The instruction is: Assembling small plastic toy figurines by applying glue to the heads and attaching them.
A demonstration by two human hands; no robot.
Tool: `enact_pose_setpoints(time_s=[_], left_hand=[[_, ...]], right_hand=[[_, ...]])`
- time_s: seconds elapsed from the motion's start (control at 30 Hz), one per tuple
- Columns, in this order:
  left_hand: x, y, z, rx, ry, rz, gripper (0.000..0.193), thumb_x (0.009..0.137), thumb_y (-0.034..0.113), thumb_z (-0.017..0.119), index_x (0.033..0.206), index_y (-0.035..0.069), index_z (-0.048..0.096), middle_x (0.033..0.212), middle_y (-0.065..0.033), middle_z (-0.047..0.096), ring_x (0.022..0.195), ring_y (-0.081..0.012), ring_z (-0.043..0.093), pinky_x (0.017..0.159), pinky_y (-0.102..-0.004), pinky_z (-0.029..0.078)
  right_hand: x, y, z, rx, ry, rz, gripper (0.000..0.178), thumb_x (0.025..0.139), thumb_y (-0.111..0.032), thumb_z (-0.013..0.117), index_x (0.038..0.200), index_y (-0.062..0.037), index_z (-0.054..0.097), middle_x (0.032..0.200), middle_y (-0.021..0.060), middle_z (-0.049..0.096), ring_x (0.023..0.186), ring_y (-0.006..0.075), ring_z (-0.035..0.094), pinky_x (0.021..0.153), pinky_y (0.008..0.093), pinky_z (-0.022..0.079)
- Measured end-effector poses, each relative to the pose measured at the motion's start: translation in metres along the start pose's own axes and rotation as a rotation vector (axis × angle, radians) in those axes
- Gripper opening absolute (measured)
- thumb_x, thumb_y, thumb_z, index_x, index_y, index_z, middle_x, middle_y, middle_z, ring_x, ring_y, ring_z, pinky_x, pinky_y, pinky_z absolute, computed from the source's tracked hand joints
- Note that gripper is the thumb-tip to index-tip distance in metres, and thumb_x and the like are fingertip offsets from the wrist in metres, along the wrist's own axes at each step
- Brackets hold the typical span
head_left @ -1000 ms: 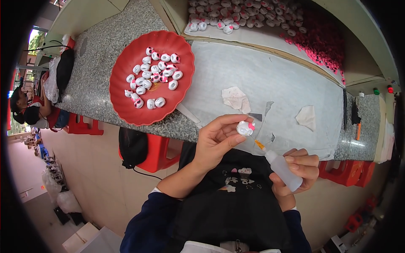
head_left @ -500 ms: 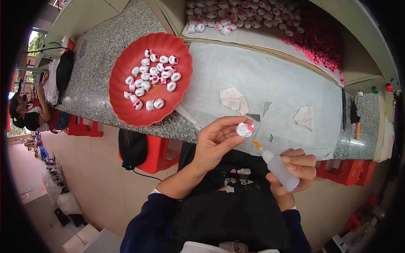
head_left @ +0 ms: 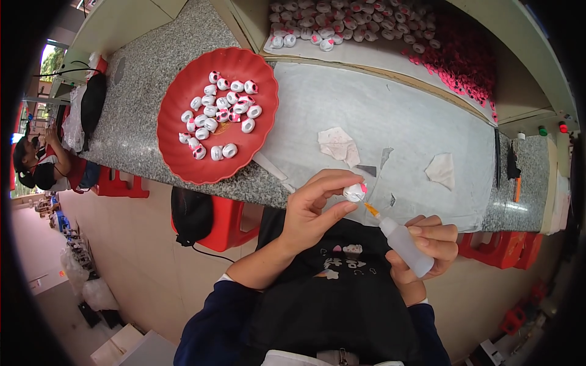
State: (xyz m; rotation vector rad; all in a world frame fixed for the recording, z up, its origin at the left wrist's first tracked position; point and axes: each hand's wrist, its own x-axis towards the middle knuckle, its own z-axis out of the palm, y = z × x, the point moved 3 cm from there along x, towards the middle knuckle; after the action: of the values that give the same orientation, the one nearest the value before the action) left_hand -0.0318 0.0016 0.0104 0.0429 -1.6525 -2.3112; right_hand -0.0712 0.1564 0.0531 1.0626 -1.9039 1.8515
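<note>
Between thumb and fingers, my left hand [head_left: 314,210] pinches a small white figurine head [head_left: 353,193] with a pink patch on its upper right. My right hand [head_left: 427,247] is wrapped round a translucent squeeze bottle [head_left: 405,245] with a thin orange nozzle [head_left: 371,210]. The nozzle points up and left, its tip at or very close to the figurine head's lower right side; I cannot tell whether they touch. Left of my hands, a red scalloped plate [head_left: 174,146] carries several similar white pieces, some with pink parts.
A white sheet [head_left: 421,116] covers the bench, with cloth scraps [head_left: 441,171] on it. A shelf behind holds many white pieces [head_left: 366,18] and a heap of pink bits [head_left: 467,61]. Red stools [head_left: 500,249] stand below the bench. Another person [head_left: 52,155] sits at far left.
The figurine head has turned a little in my left fingers, which have shifted slightly. The bottle stays almost in place. At far left, the other person's arms have moved.
</note>
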Motion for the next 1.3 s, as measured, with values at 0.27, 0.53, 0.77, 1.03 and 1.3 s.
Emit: enact_pose_setpoints(time_s=[0.27, 0.53, 0.77, 1.03, 1.3], left_hand=[[0.002, 0.001, 0.000, 0.204, -0.001, 0.087, 0.030, 0.068, -0.009, 0.053, 0.098, -0.006, 0.051, 0.100, -0.0166, 0.049, 0.095, -0.0218, 0.047, 0.082, -0.0306, 0.037], [0.007, 0.002, -0.012, 0.006, 0.125, 0.052, 0.033, 0.070, -0.008, 0.052, 0.103, -0.006, 0.047, 0.102, -0.0156, 0.048, 0.096, -0.0194, 0.047, 0.081, -0.0285, 0.038], [0.013, 0.012, -0.031, -0.065, 0.264, 0.057, 0.036, 0.070, -0.009, 0.052, 0.105, -0.005, 0.046, 0.103, -0.0153, 0.049, 0.095, -0.0181, 0.049, 0.082, -0.0273, 0.038], [0.015, 0.008, -0.029, -0.030, 0.251, 0.041, 0.035, 0.070, -0.008, 0.053, 0.105, -0.006, 0.045, 0.102, -0.0142, 0.049, 0.096, -0.0181, 0.048, 0.083, -0.0271, 0.037], [0.013, 0.011, -0.032, -0.087, 0.238, 0.031, 0.034, 0.071, -0.009, 0.052, 0.105, -0.005, 0.045, 0.103, -0.0130, 0.049, 0.096, -0.0172, 0.048, 0.083, -0.0270, 0.038]], right_hand=[[0.000, 0.002, -0.001, 0.015, -0.045, 0.027, 0.038, 0.061, -0.018, 0.072, 0.083, -0.0076, 0.043, 0.077, 0.0056, 0.043, 0.056, 0.0127, 0.044, 0.049, 0.0229, 0.040], [0.012, 0.022, -0.015, 0.045, -0.003, 0.140, 0.034, 0.061, -0.010, 0.070, 0.081, -0.0056, 0.042, 0.082, 0.0072, 0.045, 0.063, 0.0138, 0.046, 0.055, 0.0239, 0.042], [0.080, 0.129, -0.040, 0.076, -0.179, 0.485, 0.025, 0.068, 0.003, 0.052, 0.091, -0.0012, 0.042, 0.079, 0.0051, 0.043, 0.073, 0.0139, 0.051, 0.062, 0.0256, 0.044], [0.164, 0.216, -0.005, -0.944, -0.305, 0.173, 0.024, 0.067, -0.015, 0.060, 0.089, -0.0057, 0.056, 0.077, 0.0144, 0.057, 0.072, 0.0296, 0.054, 0.061, 0.0357, 0.043], [0.141, 0.176, -0.010, -0.475, -0.178, 0.360, 0.016, 0.072, -0.006, 0.053, 0.088, -0.0041, 0.056, 0.068, 0.0068, 0.056, 0.060, 0.0154, 0.053, 0.055, 0.0249, 0.041]])
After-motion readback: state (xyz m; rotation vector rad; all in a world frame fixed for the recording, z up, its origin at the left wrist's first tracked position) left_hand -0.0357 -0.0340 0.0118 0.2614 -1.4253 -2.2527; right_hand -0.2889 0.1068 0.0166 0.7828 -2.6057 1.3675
